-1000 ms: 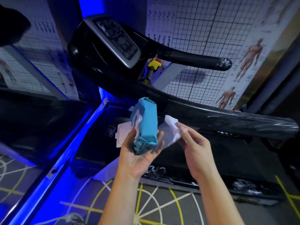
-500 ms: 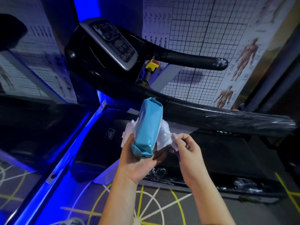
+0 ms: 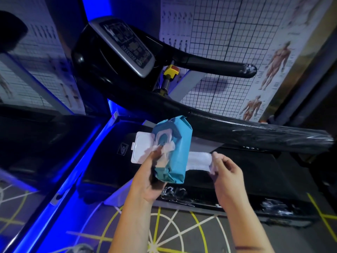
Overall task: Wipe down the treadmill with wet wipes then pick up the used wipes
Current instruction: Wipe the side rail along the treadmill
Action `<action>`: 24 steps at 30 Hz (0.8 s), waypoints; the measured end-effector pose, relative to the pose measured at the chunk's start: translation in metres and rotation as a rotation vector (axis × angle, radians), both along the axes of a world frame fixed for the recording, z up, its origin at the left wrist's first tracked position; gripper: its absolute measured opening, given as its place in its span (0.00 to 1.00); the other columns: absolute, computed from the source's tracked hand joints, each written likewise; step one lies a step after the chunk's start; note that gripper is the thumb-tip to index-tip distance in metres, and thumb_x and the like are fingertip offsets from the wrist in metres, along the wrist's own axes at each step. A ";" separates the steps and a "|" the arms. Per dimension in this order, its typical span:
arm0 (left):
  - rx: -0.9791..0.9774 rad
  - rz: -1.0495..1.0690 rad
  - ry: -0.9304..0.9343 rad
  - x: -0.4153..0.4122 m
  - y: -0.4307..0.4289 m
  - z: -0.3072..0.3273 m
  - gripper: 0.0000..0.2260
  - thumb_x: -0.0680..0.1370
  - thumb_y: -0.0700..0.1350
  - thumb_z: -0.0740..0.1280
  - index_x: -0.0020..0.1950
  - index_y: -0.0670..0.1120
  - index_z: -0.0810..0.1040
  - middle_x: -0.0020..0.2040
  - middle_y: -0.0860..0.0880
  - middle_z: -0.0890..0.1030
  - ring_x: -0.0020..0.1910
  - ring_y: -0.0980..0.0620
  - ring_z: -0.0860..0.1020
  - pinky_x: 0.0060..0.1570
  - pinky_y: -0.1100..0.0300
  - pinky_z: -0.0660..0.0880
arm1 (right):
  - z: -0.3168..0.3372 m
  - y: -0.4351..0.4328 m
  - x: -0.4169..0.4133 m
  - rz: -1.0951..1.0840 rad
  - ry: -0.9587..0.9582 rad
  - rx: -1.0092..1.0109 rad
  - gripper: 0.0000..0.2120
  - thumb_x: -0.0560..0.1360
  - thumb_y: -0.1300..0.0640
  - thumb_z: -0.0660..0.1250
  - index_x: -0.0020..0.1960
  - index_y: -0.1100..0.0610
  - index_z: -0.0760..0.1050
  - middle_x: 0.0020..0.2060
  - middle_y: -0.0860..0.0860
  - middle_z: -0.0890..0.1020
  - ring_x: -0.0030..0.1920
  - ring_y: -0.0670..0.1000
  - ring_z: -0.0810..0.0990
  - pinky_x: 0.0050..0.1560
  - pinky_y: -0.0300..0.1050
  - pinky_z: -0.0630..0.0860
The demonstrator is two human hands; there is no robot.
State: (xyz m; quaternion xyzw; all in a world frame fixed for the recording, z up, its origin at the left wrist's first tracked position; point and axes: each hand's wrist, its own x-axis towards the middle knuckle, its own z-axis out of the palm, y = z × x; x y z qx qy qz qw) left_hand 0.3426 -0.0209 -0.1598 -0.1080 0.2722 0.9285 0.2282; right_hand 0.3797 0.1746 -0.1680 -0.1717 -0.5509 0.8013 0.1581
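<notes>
Two hands are busy in front of you. Your left hand point(image 3: 151, 176) grips the teal wet wipe pack point(image 3: 175, 150) from below, holding it roughly upright with its white lid flap point(image 3: 141, 149) swung open to the left. A little white tissue bunches at the opening by your thumb. Your right hand point(image 3: 226, 172) pinches a white wipe point(image 3: 198, 160), which stretches sideways from behind the pack to your fingers. You cannot tell whether it is free of the pack.

Just behind the pack runs the near handrail point(image 3: 255, 132) of the black treadmill point(image 3: 237, 179), wrapped in shiny clear film. The far handrail point(image 3: 218, 67) sits higher up, well apart from your hands. Between the two rails stands a yellow block with a red top point(image 3: 171, 71). The grey console panel point(image 3: 125, 44) tilts toward you at upper left. The dark belt lies under your hands, and crumpled film clings to the deck's near edge.

Blue light point(image 3: 87, 147) glows along the treadmill's left side. The grey floor point(image 3: 173, 230) carries yellow and white lines fanning out near your forearms. On the wall behind hang a black grid chart point(image 3: 228, 42) and, to its right, an anatomy poster point(image 3: 273, 66) with muscle figures.
</notes>
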 end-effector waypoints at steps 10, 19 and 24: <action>0.292 -0.073 0.032 -0.003 -0.008 0.002 0.35 0.53 0.35 0.89 0.59 0.36 0.85 0.56 0.37 0.86 0.50 0.40 0.88 0.43 0.44 0.85 | 0.002 -0.013 -0.001 0.302 -0.225 -0.902 0.15 0.78 0.53 0.67 0.58 0.62 0.77 0.60 0.60 0.82 0.58 0.61 0.81 0.58 0.57 0.75; -0.018 -0.091 0.093 -0.002 0.016 0.002 0.20 0.68 0.46 0.81 0.57 0.42 0.87 0.55 0.39 0.86 0.46 0.45 0.87 0.41 0.52 0.85 | -0.029 -0.027 0.005 0.542 -0.511 -0.778 0.14 0.67 0.60 0.76 0.51 0.61 0.80 0.36 0.53 0.80 0.28 0.48 0.74 0.29 0.41 0.77; -0.048 -0.067 0.026 -0.004 0.040 -0.006 0.14 0.75 0.49 0.68 0.51 0.44 0.90 0.55 0.42 0.87 0.47 0.47 0.87 0.46 0.52 0.84 | -0.042 0.005 0.025 0.708 -0.516 -0.831 0.16 0.72 0.60 0.77 0.52 0.70 0.78 0.22 0.50 0.71 0.21 0.45 0.63 0.26 0.37 0.69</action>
